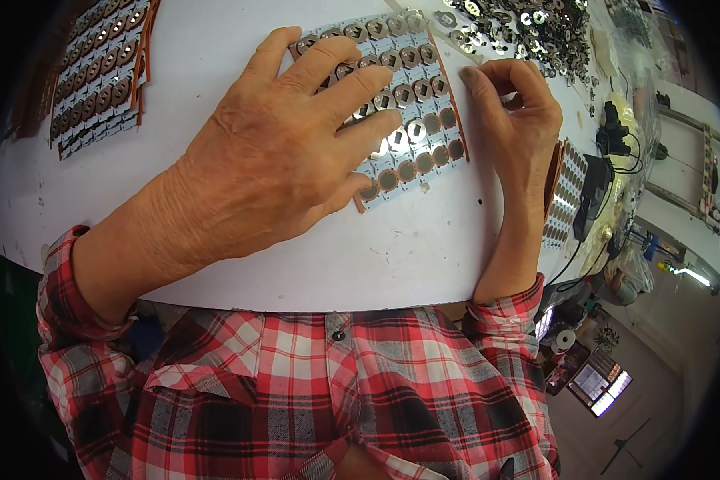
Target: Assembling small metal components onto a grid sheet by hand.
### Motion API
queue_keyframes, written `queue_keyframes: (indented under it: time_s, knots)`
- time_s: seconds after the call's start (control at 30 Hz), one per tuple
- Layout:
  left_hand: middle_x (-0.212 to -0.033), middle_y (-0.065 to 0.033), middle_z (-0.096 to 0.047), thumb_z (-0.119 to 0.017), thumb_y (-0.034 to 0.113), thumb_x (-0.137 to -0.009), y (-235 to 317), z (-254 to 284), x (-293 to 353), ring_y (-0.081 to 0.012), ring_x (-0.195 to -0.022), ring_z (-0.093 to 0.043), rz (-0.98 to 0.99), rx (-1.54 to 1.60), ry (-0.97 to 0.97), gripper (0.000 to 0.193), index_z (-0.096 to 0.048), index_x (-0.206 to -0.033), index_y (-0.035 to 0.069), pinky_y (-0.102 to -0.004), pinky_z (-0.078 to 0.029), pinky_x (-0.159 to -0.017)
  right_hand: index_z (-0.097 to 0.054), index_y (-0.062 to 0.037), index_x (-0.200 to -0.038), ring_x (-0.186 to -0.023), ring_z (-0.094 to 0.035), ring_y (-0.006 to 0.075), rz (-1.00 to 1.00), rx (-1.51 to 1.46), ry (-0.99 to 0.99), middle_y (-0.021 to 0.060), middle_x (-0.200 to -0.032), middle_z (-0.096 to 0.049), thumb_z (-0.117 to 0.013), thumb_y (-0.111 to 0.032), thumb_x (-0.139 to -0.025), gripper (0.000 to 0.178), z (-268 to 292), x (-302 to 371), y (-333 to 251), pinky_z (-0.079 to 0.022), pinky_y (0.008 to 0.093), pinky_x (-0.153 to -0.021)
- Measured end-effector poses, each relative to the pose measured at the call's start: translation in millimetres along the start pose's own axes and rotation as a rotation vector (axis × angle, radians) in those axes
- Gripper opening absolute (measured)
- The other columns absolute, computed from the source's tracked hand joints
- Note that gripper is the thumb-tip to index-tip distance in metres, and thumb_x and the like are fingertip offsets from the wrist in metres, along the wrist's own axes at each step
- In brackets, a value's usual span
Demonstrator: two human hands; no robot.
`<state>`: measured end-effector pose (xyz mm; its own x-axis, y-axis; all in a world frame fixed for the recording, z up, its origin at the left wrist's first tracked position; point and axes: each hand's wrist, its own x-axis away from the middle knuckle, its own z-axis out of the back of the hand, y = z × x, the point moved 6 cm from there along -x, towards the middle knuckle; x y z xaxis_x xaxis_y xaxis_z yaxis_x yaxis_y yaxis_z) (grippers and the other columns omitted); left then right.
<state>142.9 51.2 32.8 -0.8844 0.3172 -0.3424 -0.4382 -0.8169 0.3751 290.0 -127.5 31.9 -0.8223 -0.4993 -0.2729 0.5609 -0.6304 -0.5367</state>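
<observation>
A light-blue panel of small circuit boards (pixel 454 102) lies on the white table in front of me. Round metal clips with square holes (pixel 410 56) fill its far rows, while bare round pads (pixel 406 171) show along the nearest row and at the right end of the row above. Spread across the panel's left side, my left hand (pixel 256 144) rests with its fingers apart on or just over the clips, hiding part of the rows. Beside the panel's right edge, my right hand (pixel 524 104) is closed in a pinch; whatever its fingertips may hold is hidden.
Stacked panels fitted with clips (pixel 100 72) stand at the far left of the table (pixel 320 280). A heap of loose metal clips (pixel 528 36) lies at the far right. Behind my right wrist are more panels (pixel 566 192) and a black device with cables (pixel 596 188).
</observation>
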Motion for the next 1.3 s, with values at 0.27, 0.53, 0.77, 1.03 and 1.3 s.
queue_keyframes:
  time_s: [0.27,0.53,0.77,1.03,1.3]
  knots:
    - [-0.142,-0.0143,-0.060,-0.092,0.025,-0.065,-1,0,1,-0.0354,-0.135,-0.052,0.011,-0.008,-0.004,0.066,-0.072,-0.126,0.008,-0.0550,-0.041,-0.116,-0.075,0.0000,-0.106,-0.081,-0.067,0.0086,0.090,-0.006,0.113,0.0037,-0.096,-0.075,-0.077,-0.007,-0.094,0.014,9,4,-8,-0.054,0.0244,-0.077]
    - [-0.142,-0.0142,-0.060,-0.093,0.027,-0.065,2,-2,-4,-0.0354,-0.135,-0.051,0.025,0.004,-0.022,0.067,-0.072,-0.126,0.008,-0.0555,-0.041,-0.116,-0.073,0.0035,-0.115,-0.089,-0.071,0.0107,-0.178,-0.561,-0.259,0.0060,-0.100,-0.076,-0.072,-0.001,-0.098,0.018,1,25,-16,-0.057,0.0240,-0.081]
    - [-0.142,-0.0141,-0.060,-0.093,0.028,-0.065,-3,-1,-1,-0.0355,-0.135,-0.051,0.019,0.013,-0.034,0.068,-0.072,-0.127,0.008,-0.0560,-0.040,-0.116,-0.075,0.0036,-0.108,-0.079,-0.065,0.0074,-0.139,-0.473,-0.206,0.0021,-0.089,-0.073,-0.069,0.004,-0.094,0.015,-2,27,-23,-0.052,0.0223,-0.073]
    - [-0.142,-0.0139,-0.059,-0.093,0.030,-0.065,2,-1,-4,-0.0355,-0.136,-0.051,0.018,0.020,-0.040,0.069,-0.072,-0.127,0.008,-0.0565,-0.039,-0.116,-0.074,0.0027,-0.111,-0.087,-0.069,0.0096,-0.078,-0.408,-0.278,0.0049,-0.095,-0.075,-0.070,0.001,-0.098,0.014,-2,35,-25,-0.057,0.0248,-0.073]
    - [-0.142,-0.0138,-0.059,-0.093,0.031,-0.064,3,1,-6,-0.0356,-0.136,-0.051,0.023,0.023,-0.039,0.070,-0.072,-0.127,0.008,-0.0571,-0.039,-0.117,-0.074,0.0043,-0.107,-0.081,-0.069,0.0098,-0.155,-0.439,-0.257,0.0048,-0.093,-0.074,-0.073,0.004,-0.094,0.013,-3,35,-28,-0.057,0.0248,-0.071]
